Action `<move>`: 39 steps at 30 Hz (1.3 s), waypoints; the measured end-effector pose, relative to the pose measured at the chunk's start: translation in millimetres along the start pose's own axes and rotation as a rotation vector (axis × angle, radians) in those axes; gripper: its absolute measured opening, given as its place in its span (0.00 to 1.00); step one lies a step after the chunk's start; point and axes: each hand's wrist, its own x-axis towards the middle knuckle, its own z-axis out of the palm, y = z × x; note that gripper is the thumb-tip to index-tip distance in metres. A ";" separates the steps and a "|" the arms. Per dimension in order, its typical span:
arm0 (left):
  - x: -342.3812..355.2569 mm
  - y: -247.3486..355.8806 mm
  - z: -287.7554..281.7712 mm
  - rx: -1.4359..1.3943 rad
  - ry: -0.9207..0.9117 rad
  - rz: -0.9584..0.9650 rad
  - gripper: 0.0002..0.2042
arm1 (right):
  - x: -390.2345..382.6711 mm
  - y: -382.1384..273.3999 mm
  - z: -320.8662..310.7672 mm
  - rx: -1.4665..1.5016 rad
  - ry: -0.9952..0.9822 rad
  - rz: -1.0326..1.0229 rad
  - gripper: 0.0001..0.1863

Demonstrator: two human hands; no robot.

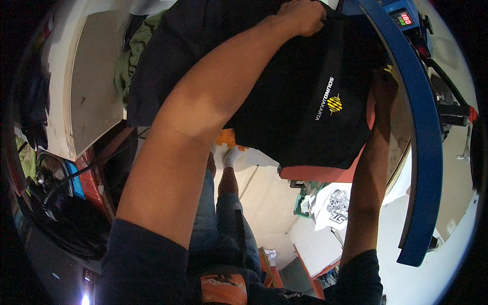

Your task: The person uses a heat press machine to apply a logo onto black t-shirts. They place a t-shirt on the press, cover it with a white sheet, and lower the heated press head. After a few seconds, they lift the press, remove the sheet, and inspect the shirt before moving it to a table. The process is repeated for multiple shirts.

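Note:
A black T-shirt (305,76) with a white-and-yellow printed logo is spread over the red padded lower plate (317,173) of a blue heat press (424,142). My left hand (302,18) reaches across to the shirt's top, its fingers curled closed on the fabric. My right hand (382,89) is at the shirt's right side in shadow, beside the press's raised blue part; its fingers are too dark to make out.
A small lit display (404,19) tops the press. Dark cloth and green cloth (137,56) lie beside a pale board (94,86) at left, with cables. Below right are a white printed item (329,206), a green crate (302,198) and a white-topped red-framed table (312,244).

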 end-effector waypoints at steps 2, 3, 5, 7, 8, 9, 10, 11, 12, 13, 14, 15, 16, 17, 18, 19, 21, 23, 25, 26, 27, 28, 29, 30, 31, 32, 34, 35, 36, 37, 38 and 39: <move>0.3 0.4 3.1 -0.019 0.030 -0.022 0.13 | 9.2 8.5 2.4 -0.138 -0.019 -0.141 0.20; 0.0 1.6 4.0 -0.024 0.042 -0.043 0.13 | 11.6 14.0 3.3 -0.270 -0.014 -0.213 0.19; -2.7 4.2 3.3 -0.042 0.084 -0.045 0.12 | 18.3 19.9 8.6 -0.638 0.004 -0.294 0.16; -6.5 7.5 0.6 -0.069 0.139 -0.007 0.12 | 16.3 23.4 13.6 -0.703 -0.007 -0.262 0.15; -6.8 9.6 -0.9 -0.038 0.142 0.008 0.11 | 10.6 24.3 18.2 -0.603 0.027 -0.248 0.14; -7.0 11.3 -2.5 -0.007 0.147 0.022 0.11 | 6.2 24.2 19.3 -0.502 0.062 -0.239 0.14; -6.2 13.2 -3.5 0.023 0.150 0.035 0.11 | -1.5 24.3 23.4 -0.343 0.140 -0.260 0.15; -5.1 14.9 -4.1 -0.002 0.171 -0.043 0.11 | -5.2 23.4 24.2 -0.248 0.190 -0.287 0.15; -3.6 16.1 -5.0 -0.024 0.195 -0.122 0.10 | -9.4 22.9 25.7 -0.153 0.237 -0.319 0.16; -2.1 17.4 -5.4 -0.046 0.219 -0.203 0.10 | -10.4 22.1 25.6 -0.120 0.255 -0.359 0.17; -1.8 17.4 -6.5 -0.059 0.217 -0.201 0.10 | -10.4 21.9 25.2 -0.107 0.215 -0.335 0.17; -1.6 17.1 -8.1 -0.071 0.216 -0.197 0.09 | -8.1 21.7 24.5 -0.100 0.204 -0.315 0.18; -1.9 17.4 -9.1 -0.083 0.216 -0.191 0.09 | -5.2 22.4 23.4 -0.113 0.140 -0.232 0.18; -2.6 17.7 -10.7 -0.090 0.225 -0.183 0.09 | -1.7 23.4 22.5 -0.125 0.075 -0.149 0.19; -3.8 18.5 -12.4 -0.096 0.234 -0.175 0.08 | -0.2 25.4 22.5 -0.087 0.094 -0.173 0.18; -4.8 19.6 -14.6 -0.100 0.242 -0.167 0.08 | 0.9 27.8 22.5 -0.047 0.114 -0.198 0.18; -7.9 23.1 -18.3 -0.147 0.263 -0.153 0.07 | -2.1 33.9 24.6 0.030 0.150 -0.247 0.17; -10.1 27.0 -21.7 -0.273 0.201 -0.198 0.07 | -8.9 39.6 27.1 0.022 0.183 -0.301 0.17; -11.0 29.3 -24.1 -0.476 0.052 -0.300 0.07 | -13.8 43.4 27.3 -0.158 0.216 -0.361 0.17; -13.2 29.6 -22.9 -0.535 0.088 -0.281 0.06 | -14.7 44.4 26.0 -0.293 0.232 -0.392 0.17; -14.5 28.9 -21.7 -0.594 0.124 -0.260 0.06 | -14.1 43.9 25.8 -0.526 0.229 -0.503 0.17; -16.4 27.9 -19.1 -0.653 0.161 -0.237 0.06 | -13.6 42.7 23.9 -0.762 0.225 -0.609 0.17; -17.7 26.5 -15.6 -0.573 0.267 -0.171 0.06 | -11.2 40.0 24.2 -0.763 0.261 -0.621 0.17; -17.7 25.1 -12.4 -0.490 0.371 -0.104 0.07 | -10.8 35.9 23.7 -0.764 0.297 -0.632 0.17; -16.0 23.9 -8.4 -0.403 0.472 -0.038 0.07 | -8.5 30.4 25.5 -0.698 0.316 -0.596 0.17; -13.7 22.3 -5.9 -0.375 0.504 -0.032 0.07 | -9.7 23.9 27.2 -0.607 0.321 -0.535 0.17; -3.7 22.8 1.7 -0.317 0.559 -0.026 0.07 | -12.0 7.9 33.6 -0.505 0.284 -0.386 0.18; 1.3 23.1 4.4 -0.315 0.554 -0.026 0.08 | -15.3 -2.3 37.8 -0.486 0.261 -0.314 0.18; 7.7 25.7 8.7 -0.310 0.547 -0.025 0.10 | -16.0 -10.3 38.9 -0.487 0.235 -0.253 0.18; 10.9 25.5 10.3 -0.308 0.543 -0.024 0.11 | -16.8 -20.6 39.7 -0.492 0.211 -0.191 0.19; 14.7 26.1 12.5 -0.293 0.500 -0.048 0.12 | -16.2 -27.0 39.1 -0.489 0.191 -0.153 0.19; 16.0 25.4 12.9 -0.279 0.461 -0.070 0.13 | -16.3 -33.7 37.5 -0.478 0.176 -0.130 0.19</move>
